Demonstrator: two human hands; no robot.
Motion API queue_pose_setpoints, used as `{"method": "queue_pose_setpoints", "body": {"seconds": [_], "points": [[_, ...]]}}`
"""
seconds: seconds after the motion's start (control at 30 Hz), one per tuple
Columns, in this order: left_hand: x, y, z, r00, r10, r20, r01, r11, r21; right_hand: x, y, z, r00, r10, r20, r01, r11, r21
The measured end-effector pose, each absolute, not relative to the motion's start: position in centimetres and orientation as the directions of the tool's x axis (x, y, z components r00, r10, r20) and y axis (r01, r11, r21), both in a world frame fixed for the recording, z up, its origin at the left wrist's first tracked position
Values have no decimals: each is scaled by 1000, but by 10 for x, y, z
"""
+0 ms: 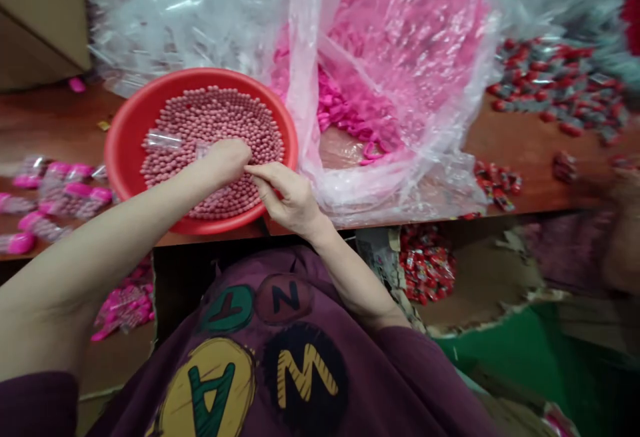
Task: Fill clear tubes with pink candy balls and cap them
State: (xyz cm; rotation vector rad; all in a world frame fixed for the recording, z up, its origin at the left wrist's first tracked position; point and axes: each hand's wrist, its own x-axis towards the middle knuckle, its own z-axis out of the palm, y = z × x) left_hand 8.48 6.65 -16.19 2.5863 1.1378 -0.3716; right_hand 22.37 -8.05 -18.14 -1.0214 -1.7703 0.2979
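A red plastic basin (123,150) full of small pink beads (215,113) stands at the table's front edge. Over the beads, my left hand (230,157) is curled closed, its fingertips turned away and hidden. Part of a clear tube (203,150) shows beside it; I cannot tell whether the hand grips it. My right hand (287,193) meets the left one above the basin's right side, thumb and forefinger pinched together. Whatever lies in that pinch is too small or hidden to name. Another clear tube (164,140) rests on the beads at the left.
Bead-filled tubes with pink caps (75,190) lie at left. Behind are heaped clear tubes (195,17) and a cardboard box (43,23). An open plastic bag (400,43) holds pink caps at right, near small red-and-grey pieces (560,83). Another person's blurred arm (623,223) appears far right.
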Motion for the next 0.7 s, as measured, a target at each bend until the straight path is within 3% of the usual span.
{"method": "queue_pose_setpoints", "body": {"seconds": [0.1, 0.17, 0.27, 0.37, 0.53, 0.7], "points": [[104, 63, -175, 635, 689, -350, 763, -631, 143, 285, -94, -186, 16, 783, 621, 611, 484, -626], [108, 64, -179, 599, 732, -325, 801, -541, 257, 340, -96, -194, 161, 815, 556, 693, 307, -652], [103, 68, -178, 513, 810, -283, 731, -239, 639, 414, -89, -207, 401, 832, 383, 735, -43, -677], [93, 65, -162, 446, 857, -259, 400, 68, 914, 445, -70, -217, 435, 868, 239, 766, -217, -605], [83, 38, -126, 409, 894, -181, -4, 200, 980, 403, -33, -231, 95, 995, 29, 848, -66, -526], [70, 6, -121, 395, 883, -254, -224, 360, 905, 374, -19, -241, 50, 999, 1, 861, -43, -506]]}}
